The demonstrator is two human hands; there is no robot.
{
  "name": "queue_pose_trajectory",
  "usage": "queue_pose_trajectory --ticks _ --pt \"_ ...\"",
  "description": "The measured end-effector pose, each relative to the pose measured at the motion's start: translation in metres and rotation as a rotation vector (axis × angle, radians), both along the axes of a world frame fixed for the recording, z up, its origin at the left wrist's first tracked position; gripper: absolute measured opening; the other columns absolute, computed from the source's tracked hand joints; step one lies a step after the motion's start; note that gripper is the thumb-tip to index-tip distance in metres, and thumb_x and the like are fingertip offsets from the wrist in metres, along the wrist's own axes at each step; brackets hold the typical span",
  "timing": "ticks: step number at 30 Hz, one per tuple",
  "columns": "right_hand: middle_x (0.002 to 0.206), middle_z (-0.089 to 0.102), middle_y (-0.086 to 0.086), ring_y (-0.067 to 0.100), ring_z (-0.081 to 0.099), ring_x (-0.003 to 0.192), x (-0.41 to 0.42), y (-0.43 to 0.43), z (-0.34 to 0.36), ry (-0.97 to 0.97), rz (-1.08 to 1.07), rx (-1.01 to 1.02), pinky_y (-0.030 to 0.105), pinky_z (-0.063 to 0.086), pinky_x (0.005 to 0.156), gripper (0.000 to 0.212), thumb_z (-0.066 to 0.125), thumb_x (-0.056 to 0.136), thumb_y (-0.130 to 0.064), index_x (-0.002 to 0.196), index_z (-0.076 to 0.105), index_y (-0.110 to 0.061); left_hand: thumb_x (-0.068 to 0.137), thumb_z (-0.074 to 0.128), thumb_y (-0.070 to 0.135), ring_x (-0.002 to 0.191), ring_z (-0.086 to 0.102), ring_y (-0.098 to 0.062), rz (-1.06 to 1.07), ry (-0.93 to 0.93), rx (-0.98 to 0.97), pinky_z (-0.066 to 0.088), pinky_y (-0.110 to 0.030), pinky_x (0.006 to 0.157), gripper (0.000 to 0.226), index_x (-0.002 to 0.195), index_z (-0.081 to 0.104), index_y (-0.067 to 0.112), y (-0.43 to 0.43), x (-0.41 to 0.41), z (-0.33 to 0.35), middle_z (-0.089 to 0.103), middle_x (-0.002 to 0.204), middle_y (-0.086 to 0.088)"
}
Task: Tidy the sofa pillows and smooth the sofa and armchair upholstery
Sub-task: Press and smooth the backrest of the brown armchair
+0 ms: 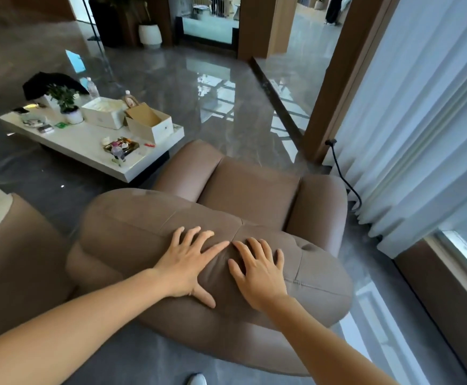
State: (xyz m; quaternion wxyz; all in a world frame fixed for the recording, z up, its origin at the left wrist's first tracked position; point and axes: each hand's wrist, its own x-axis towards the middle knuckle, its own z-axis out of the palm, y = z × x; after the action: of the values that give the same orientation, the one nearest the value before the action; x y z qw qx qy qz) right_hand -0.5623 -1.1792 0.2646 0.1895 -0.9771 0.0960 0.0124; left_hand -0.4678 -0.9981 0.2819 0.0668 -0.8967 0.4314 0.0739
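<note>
Both forearms reach in. Left hand [190, 262] and right hand [260, 270], each grip released and flat, press the armchair [132, 226] backrest top directly beneath. Risk: palms converging could bunch a crease between them.

This looks like a lounge or living room in a large, smart home or a showroom. A brown upholstered armchair [226, 218] stands on a glossy grey stone-look floor [199, 79] that mirrors the windows. Beside it sits a low white desk [88, 145] cluttered with everyday things: a small potted plant [65, 102], water bottles [93, 87], open cardboard boxes [149, 125] and a tray of snacks [121, 145]. Pale sheer curtains [421, 120] hang full height along the window wall on the right. Brown wood-clad pillars [335, 79] frame the openings, and a big white planter [149, 34] stands at the far side near a glass partition.
</note>
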Motion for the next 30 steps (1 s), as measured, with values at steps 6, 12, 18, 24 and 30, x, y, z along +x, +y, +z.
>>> queue_pose_trajectory --ticks 6,12,18,24,30 --pt "0.138 0.054 -0.003 0.023 0.041 0.135 -0.017 -0.01 -0.019 -0.153 0.013 -0.054 0.053 0.027 0.115 0.049 0.032 0.095 -0.058 0.136 0.047 -0.037 0.039 0.044 0.097 0.139 0.017 -0.036 0.044 0.042 -0.015 0.005 -0.055 0.113 0.129 0.147 0.004 0.04 -0.003 -0.012 -0.002 0.027 0.149 -0.01" --pt "0.138 0.056 0.006 0.03 0.042 0.134 -0.023 -0.038 -0.022 -0.15 0.086 -0.028 0.058 0.025 0.114 0.051 0.036 0.094 -0.056 0.138 0.05 -0.031 0.039 0.046 0.097 0.141 0.014 -0.036 0.126 0.06 0.035 0.005 -0.056 0.115 0.13 0.149 0.004 0.041 -0.027 -0.026 -0.001 0.024 0.151 -0.011" --pt "0.141 0.052 0.011 0.035 0.038 0.137 -0.016 -0.127 -0.022 -0.2 0.269 0.022 0.058 0.019 0.116 0.055 0.038 0.094 -0.054 0.141 0.048 -0.027 0.042 0.046 0.098 0.142 0.01 -0.033 0.243 0.041 0.001 -0.002 -0.051 0.115 0.128 0.15 0.008 0.04 -0.098 -0.039 0.006 0.019 0.15 -0.008" --pt "0.141 0.053 0.009 0.032 0.04 0.137 -0.011 -0.233 -0.009 -0.192 0.457 0.048 0.058 0.023 0.116 0.056 0.038 0.095 -0.054 0.142 0.048 -0.025 0.043 0.042 0.1 0.144 0.011 -0.03 0.383 0.051 -0.027 0.007 -0.055 0.117 0.125 0.149 0.01 0.043 -0.184 -0.065 0.018 0.023 0.152 -0.005" --pt "0.143 0.052 0.001 0.024 0.038 0.14 -0.026 -0.318 -0.008 -0.15 0.569 0.08 0.05 0.02 0.119 0.054 0.036 0.094 -0.058 0.142 0.047 -0.033 0.042 0.041 0.1 0.142 0.01 -0.029 0.497 0.016 -0.097 0.001 -0.05 0.116 0.125 0.148 0.005 0.045 -0.262 -0.114 0.004 0.022 0.151 -0.003"
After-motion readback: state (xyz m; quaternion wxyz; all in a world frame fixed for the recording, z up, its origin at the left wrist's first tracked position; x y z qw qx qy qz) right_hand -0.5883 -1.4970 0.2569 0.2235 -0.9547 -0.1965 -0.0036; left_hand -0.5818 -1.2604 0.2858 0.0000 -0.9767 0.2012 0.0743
